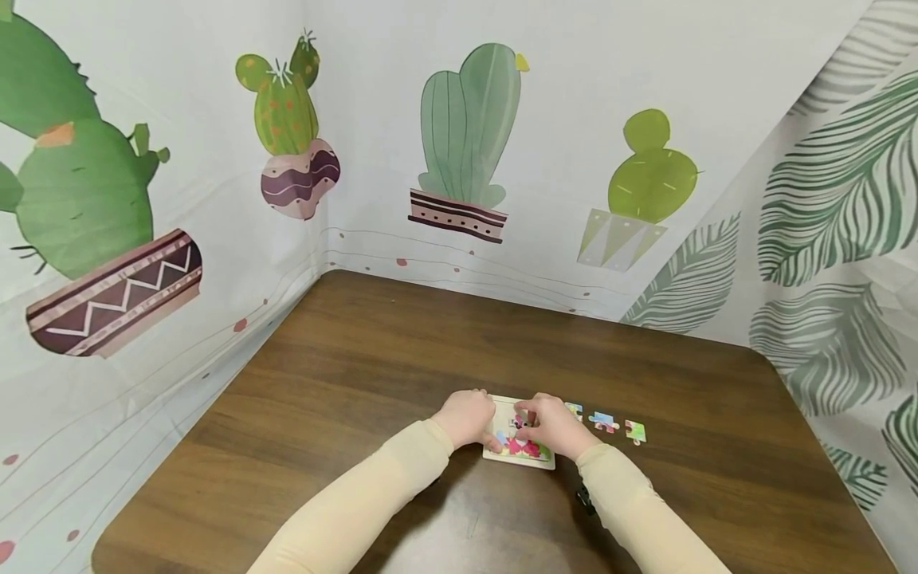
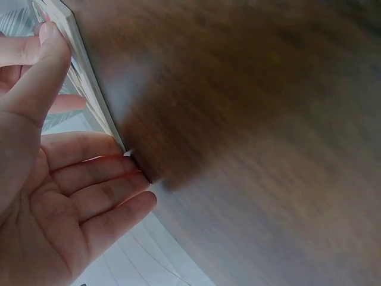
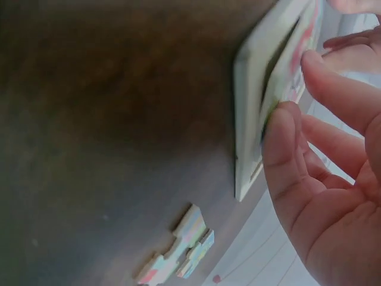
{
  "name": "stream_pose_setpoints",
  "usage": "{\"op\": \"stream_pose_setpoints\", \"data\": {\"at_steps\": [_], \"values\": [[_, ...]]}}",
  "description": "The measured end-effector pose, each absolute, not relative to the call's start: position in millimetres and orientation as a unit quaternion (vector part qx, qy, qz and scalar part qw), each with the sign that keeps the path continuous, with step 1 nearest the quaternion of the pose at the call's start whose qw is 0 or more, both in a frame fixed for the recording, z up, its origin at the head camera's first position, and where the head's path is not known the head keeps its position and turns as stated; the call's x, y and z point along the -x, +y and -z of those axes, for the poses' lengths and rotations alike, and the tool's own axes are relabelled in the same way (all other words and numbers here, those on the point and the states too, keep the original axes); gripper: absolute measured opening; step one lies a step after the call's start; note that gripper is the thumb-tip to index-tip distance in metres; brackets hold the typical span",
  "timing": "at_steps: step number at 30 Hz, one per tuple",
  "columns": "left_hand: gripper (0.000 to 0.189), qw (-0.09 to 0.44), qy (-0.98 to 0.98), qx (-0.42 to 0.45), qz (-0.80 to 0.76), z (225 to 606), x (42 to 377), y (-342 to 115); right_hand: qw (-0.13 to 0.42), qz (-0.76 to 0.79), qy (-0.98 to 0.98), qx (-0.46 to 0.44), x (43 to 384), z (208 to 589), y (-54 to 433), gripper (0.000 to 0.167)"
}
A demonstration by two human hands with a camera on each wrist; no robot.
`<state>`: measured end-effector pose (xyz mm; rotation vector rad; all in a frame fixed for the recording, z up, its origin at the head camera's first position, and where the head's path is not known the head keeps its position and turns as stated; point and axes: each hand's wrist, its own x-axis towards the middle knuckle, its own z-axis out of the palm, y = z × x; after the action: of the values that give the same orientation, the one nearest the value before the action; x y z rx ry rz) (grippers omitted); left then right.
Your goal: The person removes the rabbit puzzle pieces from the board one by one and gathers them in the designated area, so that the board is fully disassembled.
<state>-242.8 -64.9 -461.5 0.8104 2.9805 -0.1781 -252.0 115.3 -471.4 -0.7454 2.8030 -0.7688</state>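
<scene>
A small jigsaw puzzle board (image 1: 527, 463) with a pale wooden rim lies on the table. Pink, red and green picture pieces (image 1: 529, 448) cover its near part; bare wood shows farther up. My left hand (image 1: 468, 418) rests against the left edge, thumb over the board, fingers fairly straight along its side in the left wrist view. Over the board's right half, my right hand (image 1: 562, 429) pinches a puzzle piece (image 3: 275, 89) between thumb and fingertips. That piece looks slightly tilted above the rim in the right wrist view; its far side is hidden by fingers.
Right of the board lie loose puzzle pieces: a blue-pink one (image 1: 604, 421), a green one (image 1: 635, 431) and one partly behind the right hand (image 1: 562, 429). The brown wooden table (image 1: 387, 343) reaches back to a cactus-printed wall cloth (image 1: 373, 175). A dark object (image 1: 584, 500) sits under the right wrist.
</scene>
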Motion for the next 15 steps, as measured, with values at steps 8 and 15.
{"op": "stream_pose_setpoints", "data": {"at_steps": [8,15], "values": [[0.062,0.027,0.963,-0.260,0.059,459.5,242.3,-64.6,0.040,0.248,0.925,0.285,248.6,472.6,113.7,0.026],[0.060,0.019,0.963,-0.262,0.060,458.3,241.9,-64.5,0.039,0.243,0.925,0.291,248.8,475.5,113.6,0.019]]}}
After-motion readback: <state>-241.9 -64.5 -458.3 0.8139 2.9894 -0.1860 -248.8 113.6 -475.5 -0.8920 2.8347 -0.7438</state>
